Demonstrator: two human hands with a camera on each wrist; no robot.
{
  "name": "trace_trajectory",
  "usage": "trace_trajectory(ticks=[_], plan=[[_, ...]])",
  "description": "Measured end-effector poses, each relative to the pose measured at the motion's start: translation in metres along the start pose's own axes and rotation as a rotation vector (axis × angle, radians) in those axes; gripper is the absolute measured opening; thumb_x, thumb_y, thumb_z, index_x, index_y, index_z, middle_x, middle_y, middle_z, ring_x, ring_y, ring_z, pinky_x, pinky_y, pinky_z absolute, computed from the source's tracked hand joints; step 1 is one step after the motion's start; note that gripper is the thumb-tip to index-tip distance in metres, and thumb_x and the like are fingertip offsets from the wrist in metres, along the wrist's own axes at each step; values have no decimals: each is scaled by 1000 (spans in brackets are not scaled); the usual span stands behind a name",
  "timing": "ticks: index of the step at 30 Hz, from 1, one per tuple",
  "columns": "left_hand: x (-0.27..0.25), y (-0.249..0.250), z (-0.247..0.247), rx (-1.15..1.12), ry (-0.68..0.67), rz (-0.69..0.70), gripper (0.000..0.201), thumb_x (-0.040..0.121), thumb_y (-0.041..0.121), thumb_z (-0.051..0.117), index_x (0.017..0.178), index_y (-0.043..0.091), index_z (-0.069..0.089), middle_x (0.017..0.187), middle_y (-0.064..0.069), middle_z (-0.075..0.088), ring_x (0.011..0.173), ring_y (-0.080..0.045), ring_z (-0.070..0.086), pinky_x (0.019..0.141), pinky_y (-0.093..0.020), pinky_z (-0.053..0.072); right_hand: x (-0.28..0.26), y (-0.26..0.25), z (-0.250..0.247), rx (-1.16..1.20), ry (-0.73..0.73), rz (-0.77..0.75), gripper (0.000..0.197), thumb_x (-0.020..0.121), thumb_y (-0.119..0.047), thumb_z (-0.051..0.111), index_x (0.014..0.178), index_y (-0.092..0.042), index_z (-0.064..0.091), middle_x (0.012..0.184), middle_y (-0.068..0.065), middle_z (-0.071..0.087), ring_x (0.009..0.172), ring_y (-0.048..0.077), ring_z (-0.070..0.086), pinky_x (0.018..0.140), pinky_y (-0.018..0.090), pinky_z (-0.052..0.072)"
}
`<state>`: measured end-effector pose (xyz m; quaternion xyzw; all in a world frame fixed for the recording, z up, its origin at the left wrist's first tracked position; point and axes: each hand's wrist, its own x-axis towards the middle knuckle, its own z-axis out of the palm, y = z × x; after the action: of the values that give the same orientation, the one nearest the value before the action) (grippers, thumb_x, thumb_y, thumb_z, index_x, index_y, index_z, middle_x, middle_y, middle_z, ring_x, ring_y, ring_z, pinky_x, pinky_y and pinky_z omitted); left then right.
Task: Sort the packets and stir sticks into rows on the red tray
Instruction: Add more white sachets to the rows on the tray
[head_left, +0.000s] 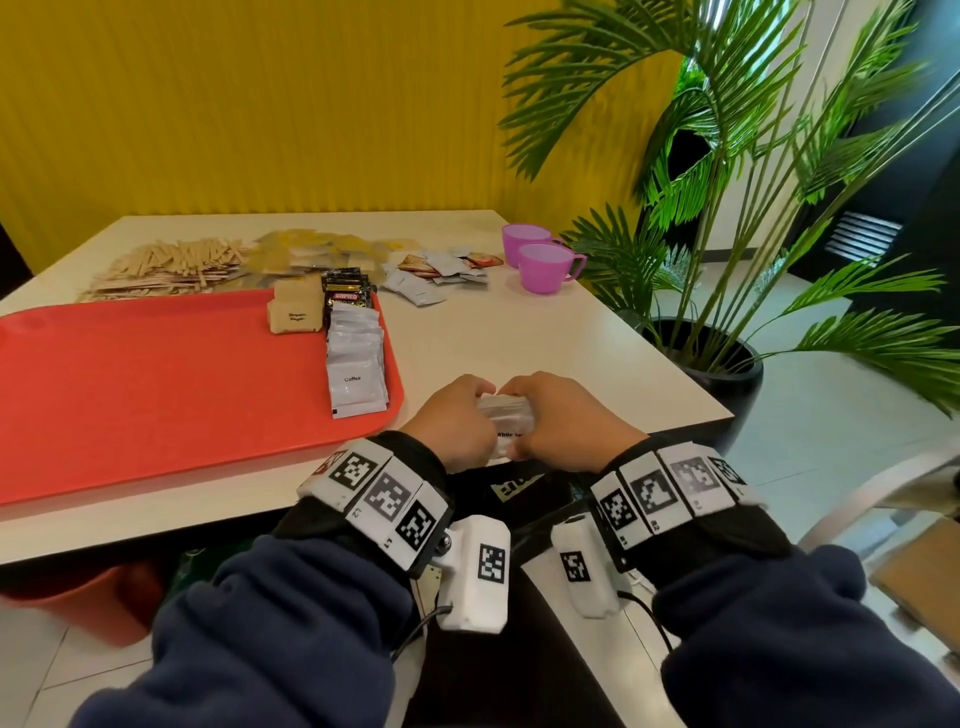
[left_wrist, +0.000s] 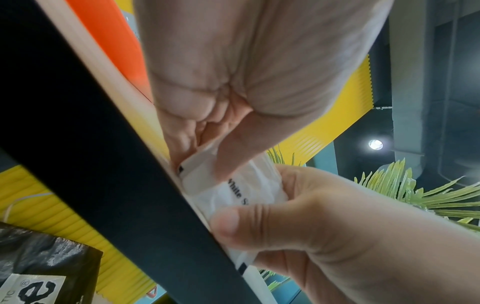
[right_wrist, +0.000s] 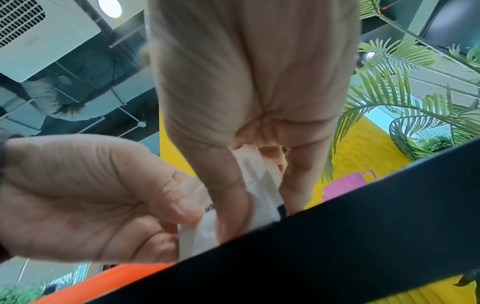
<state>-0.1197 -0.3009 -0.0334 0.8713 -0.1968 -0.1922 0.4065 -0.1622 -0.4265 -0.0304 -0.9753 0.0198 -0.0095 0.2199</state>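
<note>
Between both hands, crumpled white packets

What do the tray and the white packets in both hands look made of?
Red tray: likely moulded plastic, with a smooth matte surface and rounded raised rim. White packets: thin paper or film, judging by the crinkles where the left hand and right hand grip them.

Bright, even light; head view bows at its edges; wrist views soft, blurred close up.
</note>
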Motion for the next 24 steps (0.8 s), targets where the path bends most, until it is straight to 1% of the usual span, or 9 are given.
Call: trace_trajectory(ticks=[3,5,6,9,15,17,18,21,24], plan=[[1,0,-2,-43,-2,17,50,75,-10,54,119,13,55,109,-7,60,96,-21,55,78,-29,45,0,-1,1,-4,22,2,41,74,-8,70,113,-11,60,106,8,62,95,22,58,70,24,40],[2,-1,-3,-108,14,21,43,73,-13,54,105,15,62,99,-7,64,95,-24,58,83,-36,49,0,-3,2,-5,53,-4,38,74,-7,67,112,-11,62,104,9,62,95,23,58,66,23,41],[2,0,-4,-142,30,24,42,74,-14,53,101,16,63,99,-8,65,96,-26,60,88,-39,50,1,-5,1,-13,72,-11,37,75,-8,67,112,-12,62,105,9,61,96,23,58,68,24,41],[2,6,-10,-189,74,78,38,75,-11,57,106,10,65,105,-13,66,100,-28,60,92,-43,49,5,-13,-6,-51,124,-23,39,79,-12,67,116,-13,60,112,10,58,102,24,55,78,25,40],[1,27,-51,-211,148,169,49,76,-7,62,122,8,59,112,-11,65,102,-25,59,88,-38,48,19,-46,-44,-138,234,-115,44,78,-15,69,121,-16,58,115,9,59,103,25,55,77,26,38],[-1,32,-72,-187,178,210,46,76,-9,57,117,10,63,108,-12,67,98,-27,60,83,-39,49,27,-63,-56,-123,248,-166,41,77,-15,70,118,-17,61,111,7,62,98,24,56,75,27,40],[-2,33,-83,-171,196,223,46,75,-10,55,114,12,65,106,-13,67,98,-30,61,85,-42,50,32,-71,-61,-112,251,-187,40,77,-15,70,116,-18,62,108,7,64,93,22,57,72,27,41],[-2,31,-117,-97,265,217,41,73,-11,53,106,10,67,103,-18,68,100,-37,60,87,-48,48,55,-97,-69,-153,252,-227,35,77,-13,69,111,-16,63,102,4,66,81,14,50,58,24,32],[2,20,-152,-81,290,166,37,71,-11,55,99,8,69,99,-18,69,96,-36,62,87,-47,49,83,-122,-67,-190,235,-271,31,78,-14,68,108,-12,63,99,6,66,80,16,51,59,24,33]])
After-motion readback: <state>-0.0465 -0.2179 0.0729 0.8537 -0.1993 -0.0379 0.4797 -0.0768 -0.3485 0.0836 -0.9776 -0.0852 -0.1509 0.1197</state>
